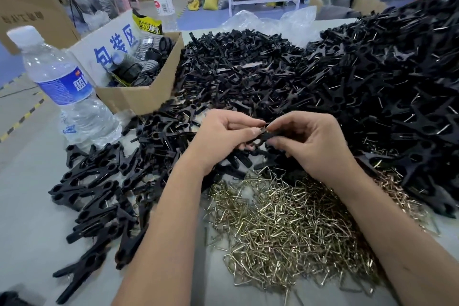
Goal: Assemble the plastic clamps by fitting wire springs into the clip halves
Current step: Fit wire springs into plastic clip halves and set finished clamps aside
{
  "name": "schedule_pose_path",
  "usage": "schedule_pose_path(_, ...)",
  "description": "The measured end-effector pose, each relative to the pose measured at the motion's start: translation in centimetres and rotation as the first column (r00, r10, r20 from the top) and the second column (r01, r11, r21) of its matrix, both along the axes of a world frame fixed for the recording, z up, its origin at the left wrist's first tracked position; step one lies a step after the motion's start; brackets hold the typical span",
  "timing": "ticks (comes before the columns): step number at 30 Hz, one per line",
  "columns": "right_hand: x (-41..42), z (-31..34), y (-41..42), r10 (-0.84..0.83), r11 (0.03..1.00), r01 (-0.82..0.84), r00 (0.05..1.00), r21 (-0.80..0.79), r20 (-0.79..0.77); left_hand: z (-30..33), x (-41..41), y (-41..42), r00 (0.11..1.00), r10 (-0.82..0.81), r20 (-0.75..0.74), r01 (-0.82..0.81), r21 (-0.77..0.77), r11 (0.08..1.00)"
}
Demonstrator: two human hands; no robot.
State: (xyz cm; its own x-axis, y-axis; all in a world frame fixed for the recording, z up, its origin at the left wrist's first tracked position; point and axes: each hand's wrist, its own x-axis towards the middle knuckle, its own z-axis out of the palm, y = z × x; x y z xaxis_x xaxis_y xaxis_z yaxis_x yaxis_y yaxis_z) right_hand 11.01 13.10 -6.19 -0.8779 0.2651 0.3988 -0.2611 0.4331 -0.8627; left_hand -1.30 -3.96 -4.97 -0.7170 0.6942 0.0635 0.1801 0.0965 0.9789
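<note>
The black heap of clip halves (248, 69) fills the far surface (27, 181), past counting; assembled clamps (94, 194) lie to your left, the wire springs (285, 226) just beneath your wrists. You hold one black clamp piece (267, 134) between both hands, its long axis roughly left to right. Your left hand (223, 136) pinches its left end, your right hand (313, 141) its right, fingers curled. Any spring in it is hidden. Two water bottles stand by.
</note>
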Motion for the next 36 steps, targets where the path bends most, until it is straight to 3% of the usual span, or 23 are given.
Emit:
schedule_pose_path(16, 0.2, -0.1, 0.3, -0.037, 0.998, 0.041, 0.996, -0.047, 0.085, -0.4, -0.1, -0.3, 0.999, -0.014, 0.031, 0.013, 0.051, 0.999)
schedule_pose_path(21, 0.5, 0.5, -0.1, -0.051, 0.985, 0.059, 0.997, -0.161, 0.054, -0.2, -0.1, -0.3, 0.989, -0.052, 0.139, 0.029, 0.165, 0.986)
schedule_pose_path(24, 0.6, 1.2, -0.7, -0.061, 0.914, 0.061, 0.998, -0.402, 0.013, -0.2, 0.0, -0.2, 0.978, -0.095, 0.183, 0.047, 0.251, 0.967)
schedule_pose_path(28, 0.2, 1.9, -1.6, -0.011, 0.707, 0.074, 0.995, -0.703, 0.094, -0.3, 0.4, 0.5, 0.974, -0.148, 0.171, 0.084, 0.333, 0.939)
schedule_pose_path(36, 0.1, 2.0, -2.2, 0.131, 0.583, 0.081, 0.973, -0.808, 0.192, -0.4, 0.4, 0.6, 0.982, -0.144, 0.122, 0.086, 0.385, 0.919)
